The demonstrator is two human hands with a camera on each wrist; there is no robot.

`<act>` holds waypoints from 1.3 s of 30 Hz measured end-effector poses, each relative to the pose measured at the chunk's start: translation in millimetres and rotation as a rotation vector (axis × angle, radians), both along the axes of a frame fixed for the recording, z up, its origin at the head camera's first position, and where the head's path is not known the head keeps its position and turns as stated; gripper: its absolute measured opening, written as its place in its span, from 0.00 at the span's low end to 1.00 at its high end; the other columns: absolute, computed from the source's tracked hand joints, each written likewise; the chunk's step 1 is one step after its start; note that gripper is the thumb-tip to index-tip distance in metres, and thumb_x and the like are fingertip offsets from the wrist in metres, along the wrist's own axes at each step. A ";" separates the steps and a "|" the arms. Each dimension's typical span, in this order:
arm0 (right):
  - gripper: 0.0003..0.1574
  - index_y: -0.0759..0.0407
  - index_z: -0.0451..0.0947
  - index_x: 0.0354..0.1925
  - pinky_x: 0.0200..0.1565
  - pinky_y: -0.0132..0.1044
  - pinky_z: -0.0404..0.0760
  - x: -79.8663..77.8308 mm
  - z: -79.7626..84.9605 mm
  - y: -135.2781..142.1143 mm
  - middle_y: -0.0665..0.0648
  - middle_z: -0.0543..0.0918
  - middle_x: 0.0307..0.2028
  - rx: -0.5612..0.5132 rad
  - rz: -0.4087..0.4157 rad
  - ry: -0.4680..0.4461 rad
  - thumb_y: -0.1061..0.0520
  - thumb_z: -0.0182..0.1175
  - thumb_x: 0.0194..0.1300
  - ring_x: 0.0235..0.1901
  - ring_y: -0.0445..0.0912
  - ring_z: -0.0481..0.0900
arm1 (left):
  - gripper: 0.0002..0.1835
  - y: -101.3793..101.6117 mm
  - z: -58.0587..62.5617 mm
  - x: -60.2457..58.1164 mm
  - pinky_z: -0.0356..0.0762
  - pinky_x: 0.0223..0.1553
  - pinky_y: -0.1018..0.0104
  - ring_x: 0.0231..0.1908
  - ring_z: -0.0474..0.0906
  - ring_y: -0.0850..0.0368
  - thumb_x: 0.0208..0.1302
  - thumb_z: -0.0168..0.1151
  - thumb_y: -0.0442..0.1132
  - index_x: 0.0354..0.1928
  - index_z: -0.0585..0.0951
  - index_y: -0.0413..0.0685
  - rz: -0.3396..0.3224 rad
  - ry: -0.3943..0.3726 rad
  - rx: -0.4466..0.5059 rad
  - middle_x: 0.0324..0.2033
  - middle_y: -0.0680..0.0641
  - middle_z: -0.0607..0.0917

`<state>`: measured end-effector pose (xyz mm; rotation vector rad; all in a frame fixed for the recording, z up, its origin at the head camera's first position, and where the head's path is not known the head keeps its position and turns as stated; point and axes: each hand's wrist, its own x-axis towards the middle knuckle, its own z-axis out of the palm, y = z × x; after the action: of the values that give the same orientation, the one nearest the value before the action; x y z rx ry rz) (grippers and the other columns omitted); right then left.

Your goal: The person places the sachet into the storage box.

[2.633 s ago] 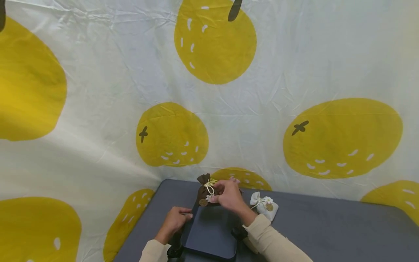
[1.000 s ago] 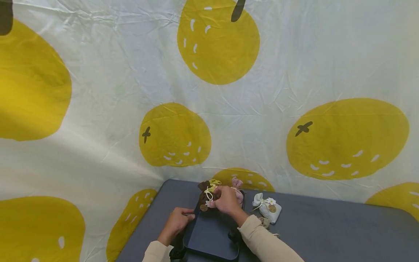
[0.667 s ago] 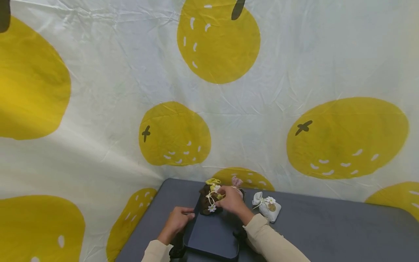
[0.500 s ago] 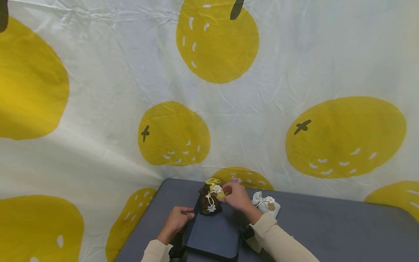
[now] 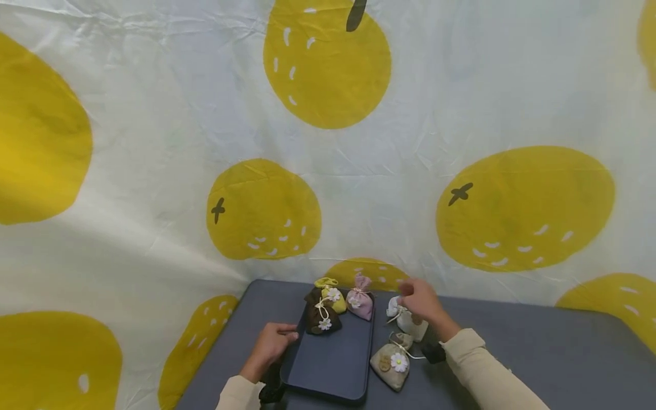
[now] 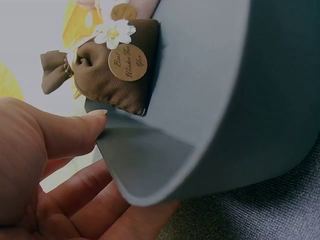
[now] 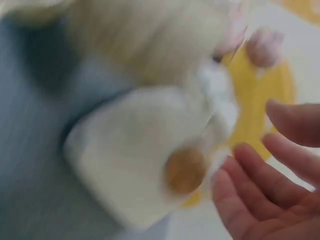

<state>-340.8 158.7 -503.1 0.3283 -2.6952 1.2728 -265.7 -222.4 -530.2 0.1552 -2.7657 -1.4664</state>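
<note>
A dark rectangular tray point(image 5: 328, 364) lies on the table; my left hand point(image 5: 273, 346) grips its left rim, thumb on top and fingers beneath, as the left wrist view shows. Inside at its far end are a brown drawstring pouch point(image 5: 322, 316), a yellow pouch point(image 5: 337, 303) and a pink pouch point(image 5: 361, 304). Right of the tray, my right hand point(image 5: 424, 302) hovers over a white pouch point(image 5: 408, 326), partly covering it. Its fingers are parted and hold nothing in the blurred right wrist view. Closer to me lies a beige pouch point(image 5: 390, 364) with a white flower.
The grey table point(image 5: 538, 353) extends to the right. Behind it hangs a white cloth point(image 5: 379, 216) printed with large yellow fruit, close to the table's back edge.
My right hand pushed the brown pouch in the tray, touched the yellow one, then let go and moved right to the white pouch. My left hand stays on the rim.
</note>
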 end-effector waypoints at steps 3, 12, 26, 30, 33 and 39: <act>0.23 0.77 0.82 0.49 0.45 0.54 0.85 -2.2 -11.2 17.7 0.73 0.87 0.44 0.042 0.039 -0.036 0.67 0.64 0.54 0.45 0.62 0.86 | 0.16 -0.6 -0.2 1.4 0.86 0.35 0.55 0.39 0.88 0.47 0.65 0.69 0.34 0.53 0.88 0.34 0.002 -0.004 -0.018 0.51 0.29 0.87; 0.26 0.77 0.82 0.53 0.41 0.41 0.80 0.0 -17.8 42.3 0.68 0.88 0.43 0.040 0.270 -0.134 0.65 0.68 0.57 0.39 0.49 0.81 | 0.16 1.0 2.0 -0.4 0.86 0.41 0.53 0.44 0.88 0.45 0.65 0.69 0.34 0.53 0.88 0.34 0.000 -0.006 -0.033 0.53 0.29 0.87; 0.30 0.69 0.86 0.45 0.38 0.41 0.79 0.8 -32.2 52.6 0.60 0.89 0.36 0.146 0.230 -0.044 0.62 0.79 0.40 0.35 0.45 0.79 | 0.16 3.1 4.4 3.0 0.86 0.44 0.49 0.46 0.88 0.43 0.66 0.69 0.35 0.53 0.88 0.35 0.004 0.016 -0.070 0.51 0.31 0.89; 0.28 0.67 0.87 0.42 0.37 0.43 0.78 4.7 -37.5 49.0 0.58 0.88 0.33 0.166 0.129 -0.007 0.60 0.82 0.39 0.32 0.46 0.79 | 0.16 2.5 2.7 2.5 0.86 0.44 0.51 0.46 0.88 0.44 0.66 0.69 0.35 0.53 0.88 0.35 0.003 0.008 -0.058 0.51 0.31 0.89; 0.28 0.67 0.87 0.43 0.39 0.44 0.80 8.1 -39.4 47.4 0.59 0.89 0.35 0.158 0.086 0.005 0.60 0.82 0.39 0.34 0.48 0.82 | 0.17 1.7 0.6 2.2 0.87 0.41 0.53 0.44 0.88 0.46 0.66 0.69 0.35 0.54 0.88 0.34 -0.002 0.003 -0.038 0.51 0.31 0.88; 0.31 0.69 0.88 0.47 0.40 0.47 0.83 14.2 -38.7 46.2 0.63 0.91 0.39 0.119 0.046 -0.010 0.61 0.82 0.41 0.37 0.50 0.85 | 0.17 0.3 1.1 1.5 0.87 0.38 0.54 0.41 0.88 0.48 0.67 0.69 0.35 0.54 0.87 0.35 -0.006 -0.001 -0.021 0.51 0.31 0.89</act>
<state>-326.7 204.9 -541.8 0.4013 -2.7932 1.1307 -264.2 -222.1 -529.2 0.1479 -2.7834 -1.4380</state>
